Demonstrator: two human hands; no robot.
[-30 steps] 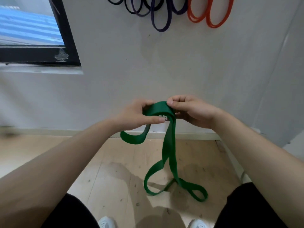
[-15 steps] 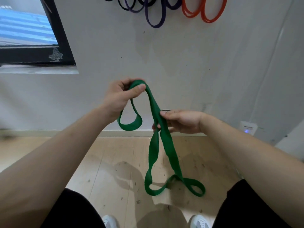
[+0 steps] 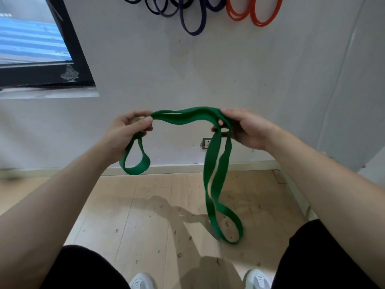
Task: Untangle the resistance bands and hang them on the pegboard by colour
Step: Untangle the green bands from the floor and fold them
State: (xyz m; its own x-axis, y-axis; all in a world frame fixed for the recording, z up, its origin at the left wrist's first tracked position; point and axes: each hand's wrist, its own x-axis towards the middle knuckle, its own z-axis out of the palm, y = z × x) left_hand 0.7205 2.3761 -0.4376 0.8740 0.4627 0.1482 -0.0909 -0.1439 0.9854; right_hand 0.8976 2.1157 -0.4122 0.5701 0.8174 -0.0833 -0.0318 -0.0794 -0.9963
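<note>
A person stretches a green resistance band [image 3: 187, 116] between both hands before a white wall, the left hand [image 3: 127, 134] pinching one end with closed fingers, the right hand [image 3: 245, 130] gripping the other, from which a long loop hangs to the wooden floor [image 3: 125, 205]. Purple bands [image 3: 191, 21] and orange bands [image 3: 256, 15] hang above. Freeing the twist likely calls for drawing the hands apart gently, letting the strands fall flat.

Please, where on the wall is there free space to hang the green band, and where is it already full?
The green band is held by the left hand and the right hand. The top of the wall is crowded: purple bands, then orange bands. Bare wall lies right of the orange ones; pegs there are out of view.
</note>
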